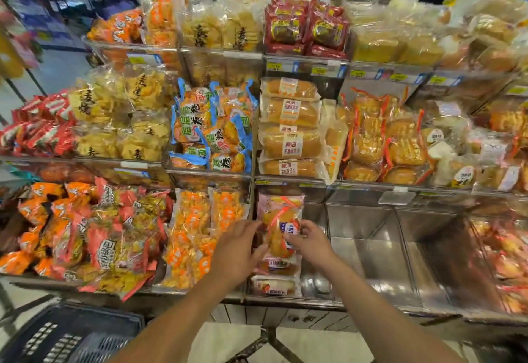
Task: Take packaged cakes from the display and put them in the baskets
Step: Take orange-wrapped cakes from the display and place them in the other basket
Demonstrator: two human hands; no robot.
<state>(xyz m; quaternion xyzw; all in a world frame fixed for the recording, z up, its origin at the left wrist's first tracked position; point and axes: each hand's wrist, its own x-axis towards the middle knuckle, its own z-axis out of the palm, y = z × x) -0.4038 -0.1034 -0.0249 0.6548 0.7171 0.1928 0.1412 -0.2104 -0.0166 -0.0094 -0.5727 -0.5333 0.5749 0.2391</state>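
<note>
Both hands reach into the lowest shelf and hold one packaged cake (281, 221) upright between them. The left hand (237, 245) has its fingers only lightly bent, fingertips and thumb gripping the packet's left edge. The right hand (310, 244) is curled more tightly, its fingers (297, 227) pinching the right edge beside a white and blue label whose print is too blurred to read. The packet is glossy film, pink at the top, with an orange-red stripe crossing a clear window over a yellow cake, and it stands above the steel bin (317, 214) at the front of the display. More cake packets (274, 285) lie flat in that bin under the hands, white with orange marks. Just left, clear bags of orange snacks (191, 234) lean in a row, and beyond them lie crinkled red and orange bags (107, 251) printed with white Chinese characters. To the right run shiny steel compartments (368, 248). One shelf up, oblong bread loaves (291, 134) sit stacked in clear wrap with pale labels in red Chinese writing, beside blue-edged packets (211, 128) and clear bags of yellow crackers (114, 111) bearing large black brush characters. Yellow price tags (274, 66) line the shelf rail above. A dark plastic basket (71, 334) with a slotted wall sits at the lower left, near the floor.
</note>
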